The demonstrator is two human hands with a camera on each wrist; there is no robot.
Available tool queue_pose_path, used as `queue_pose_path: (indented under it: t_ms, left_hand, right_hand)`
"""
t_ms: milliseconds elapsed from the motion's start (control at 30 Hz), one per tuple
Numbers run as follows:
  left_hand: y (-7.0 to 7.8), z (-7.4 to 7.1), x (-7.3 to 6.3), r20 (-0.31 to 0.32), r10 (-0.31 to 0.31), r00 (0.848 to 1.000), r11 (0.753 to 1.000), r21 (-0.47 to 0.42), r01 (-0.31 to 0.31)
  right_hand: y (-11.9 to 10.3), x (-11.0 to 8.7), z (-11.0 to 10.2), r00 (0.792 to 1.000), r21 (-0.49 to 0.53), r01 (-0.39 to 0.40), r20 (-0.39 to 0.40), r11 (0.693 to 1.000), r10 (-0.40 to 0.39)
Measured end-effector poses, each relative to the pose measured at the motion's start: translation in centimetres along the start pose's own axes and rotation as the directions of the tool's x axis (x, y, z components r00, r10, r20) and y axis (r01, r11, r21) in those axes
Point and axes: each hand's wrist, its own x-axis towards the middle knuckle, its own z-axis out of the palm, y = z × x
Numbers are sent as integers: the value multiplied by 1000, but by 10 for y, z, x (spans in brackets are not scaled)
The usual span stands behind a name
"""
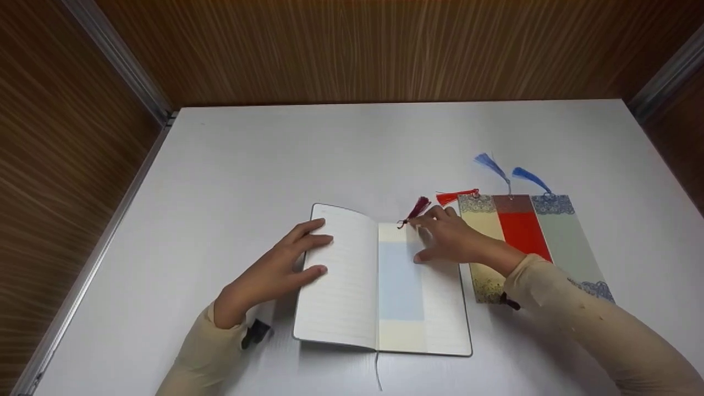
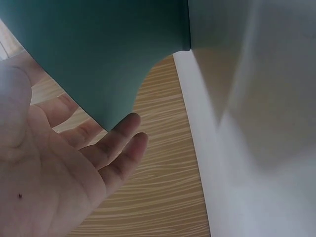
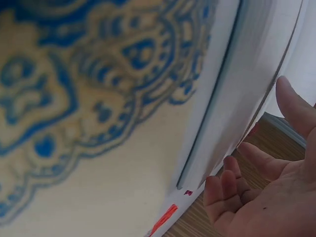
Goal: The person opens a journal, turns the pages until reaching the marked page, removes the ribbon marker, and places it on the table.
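Observation:
An open lined notebook (image 1: 344,291) lies in the middle of the head view, its left side tilted up. My left hand (image 1: 275,267) rests along its left edge, thumb and two fingers reaching over the page. In the left wrist view, the dark green cover (image 2: 98,59) hides parts of the fingers. A cream and pale blue bookmark (image 1: 400,283) lies on the right page beside the fold, a maroon tassel (image 1: 419,207) at its top. My right hand (image 1: 451,239) touches it near the tassel and right edge, thumb and index finger spread apart.
Right of the notebook lie a cream bookmark (image 1: 484,234), a red one (image 1: 522,231) and a grey-green one (image 1: 569,247), side by side, with red and blue tassels. A thin ribbon (image 1: 378,371) hangs from the notebook's lower end. Wood-patterned panels (image 1: 352,49) surround the white table (image 1: 247,148).

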Motion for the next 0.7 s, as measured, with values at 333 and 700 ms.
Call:
queue_pose_path:
  t_ms: [333,700]
  left_hand:
    - [0,-1,3,-4,16,1000,1000,3,-16]
    - [-2,-1,1,0,4,1000,1000,2,-4]
  right_hand:
    - [2,5,0,999,-51,-42,-18,998,42]
    - [-3,-7,9,998,440,23,35,898,-43]
